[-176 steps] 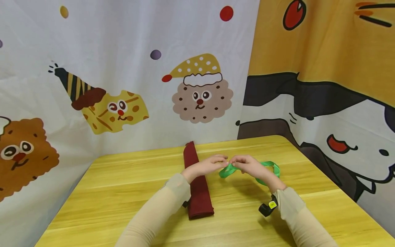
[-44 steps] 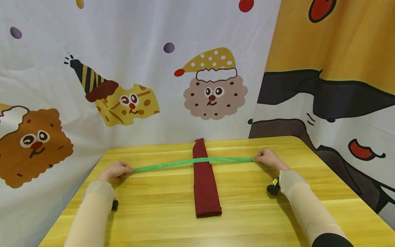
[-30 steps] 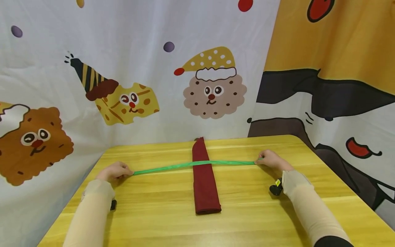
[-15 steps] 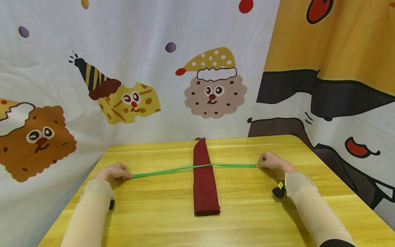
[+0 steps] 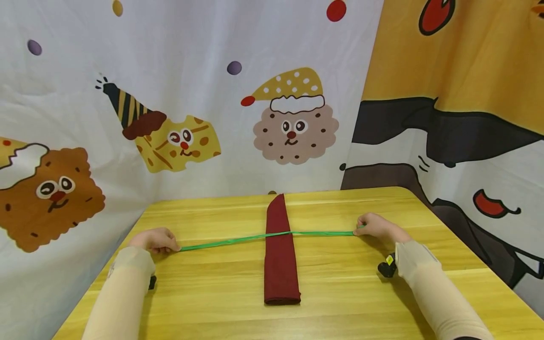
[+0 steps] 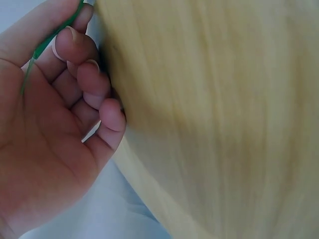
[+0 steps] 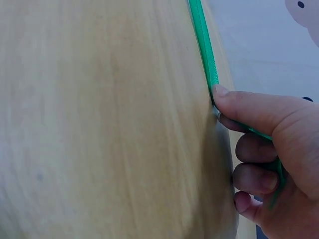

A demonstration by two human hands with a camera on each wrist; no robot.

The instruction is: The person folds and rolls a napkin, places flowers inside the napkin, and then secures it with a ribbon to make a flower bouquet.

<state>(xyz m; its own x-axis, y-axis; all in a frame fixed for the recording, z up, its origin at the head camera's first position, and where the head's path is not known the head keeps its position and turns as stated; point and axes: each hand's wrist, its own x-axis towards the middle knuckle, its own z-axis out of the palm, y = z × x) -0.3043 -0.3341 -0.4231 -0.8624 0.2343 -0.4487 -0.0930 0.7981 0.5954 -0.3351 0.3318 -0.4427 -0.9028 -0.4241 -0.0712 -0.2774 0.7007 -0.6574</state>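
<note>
A green ribbon [image 5: 238,240] stretches across a long folded dark red cloth [image 5: 282,271], crossing over it a bit above its middle. My left hand [image 5: 156,240] pinches the ribbon's left end; in the left wrist view a thin green tail [image 6: 45,46] runs between thumb and fingers into the palm. At the other side my right hand [image 5: 377,226] pinches the right end between thumb and forefinger. The right wrist view shows the ribbon [image 7: 203,42] pulled straight from the fingertips, its loose tail lying in the curled fingers.
The pale wooden table [image 5: 212,302] carries the cloth lengthwise near its middle. Behind it hangs a white curtain [image 5: 178,61] printed with cartoon snacks, and a printed orange, black and white one [image 5: 408,61] hangs on the right. Each wrist bears a small black camera.
Since the oldest frame, my hands have moved apart, spreading the bunched ribbon over the cloth. Over the last second the ribbon has slid slightly nearer and narrowed to a thin line.
</note>
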